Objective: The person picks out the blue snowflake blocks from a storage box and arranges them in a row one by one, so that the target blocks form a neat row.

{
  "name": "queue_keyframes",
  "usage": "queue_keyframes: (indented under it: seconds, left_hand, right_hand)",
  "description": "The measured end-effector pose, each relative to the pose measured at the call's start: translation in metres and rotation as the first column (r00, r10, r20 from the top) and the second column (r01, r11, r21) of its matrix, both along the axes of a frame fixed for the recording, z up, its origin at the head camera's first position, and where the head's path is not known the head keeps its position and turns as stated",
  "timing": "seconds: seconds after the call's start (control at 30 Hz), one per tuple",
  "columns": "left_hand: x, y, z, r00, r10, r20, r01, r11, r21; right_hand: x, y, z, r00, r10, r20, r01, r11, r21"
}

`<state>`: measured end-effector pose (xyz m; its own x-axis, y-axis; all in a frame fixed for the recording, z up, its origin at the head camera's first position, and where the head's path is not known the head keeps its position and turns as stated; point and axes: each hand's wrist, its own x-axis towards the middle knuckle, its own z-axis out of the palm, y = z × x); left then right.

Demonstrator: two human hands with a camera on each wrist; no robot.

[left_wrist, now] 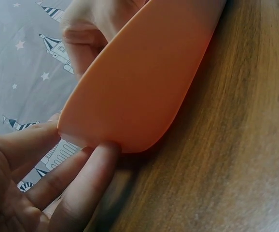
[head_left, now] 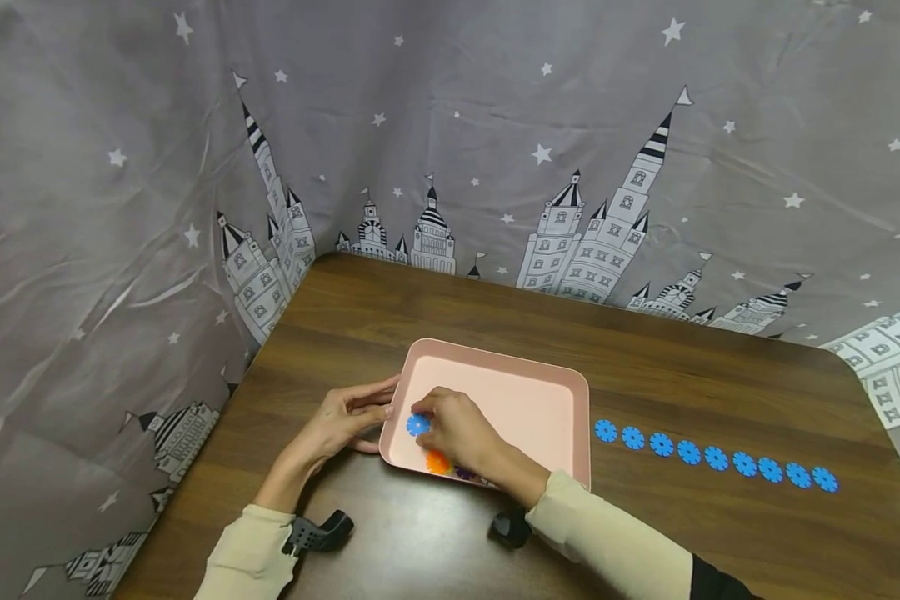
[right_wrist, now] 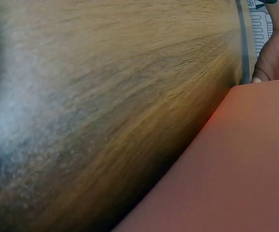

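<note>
A pink tray point(head_left: 506, 379) lies on the table, and my left hand point(head_left: 341, 423) grips its left end. In the left wrist view the thumb reaches the tray's rim while other fingertips meet the outer wall point(left_wrist: 130, 87). My right hand point(head_left: 461, 429) is inside the tray, pinching a blue notched plastic disc point(head_left: 417, 425) between thumb and fingers near the left end. Just below it lies an orange notched disc point(head_left: 437, 462). Darker purple pieces point(head_left: 465, 473) show along the near wall, partly hidden under the right hand. In the right wrist view the tray wall point(right_wrist: 241, 150) hides the right fingers.
Several blue notched discs point(head_left: 688, 452) form a slanting row on the wooden table point(head_left: 645, 350), right of the tray. A grey curtain point(head_left: 457, 125) printed with castles and stars hangs behind the table and along its left side. Black wrist straps point(head_left: 318, 533) sit over the sleeves.
</note>
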<state>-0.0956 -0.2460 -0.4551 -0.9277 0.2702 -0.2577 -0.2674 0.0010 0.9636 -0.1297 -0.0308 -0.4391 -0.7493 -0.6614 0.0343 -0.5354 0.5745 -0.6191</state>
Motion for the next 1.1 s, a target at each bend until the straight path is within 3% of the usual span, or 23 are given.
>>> queue_keyframes:
  seconds: [0.37,0.53,0.77,1.1]
  left_hand:
    - [0.000,0.001,0.000,1.000,-0.002,-0.003,0.002,1.000,-0.017]
    - [0.000,0.001,0.001,1.000,0.005,0.010,-0.005,1.000,-0.010]
    - [0.000,0.003,0.002,1.000,0.003,-0.001,-0.003,1.000,-0.017]
    - [0.000,0.003,0.003,1.000,0.017,0.008,-0.016,0.999,-0.029]
  right_hand:
    - [0.001,-0.001,0.000,1.000,-0.017,-0.011,0.017,0.999,0.041]
    - [-0.001,0.000,0.001,1.000,0.022,-0.019,-0.021,0.999,0.047]
    - [-0.009,0.011,0.011,0.996,0.057,-0.069,-0.046,0.988,0.146]
    - [-0.016,0.058,0.027,0.990,-0.064,-0.124,0.063,0.998,-0.017]
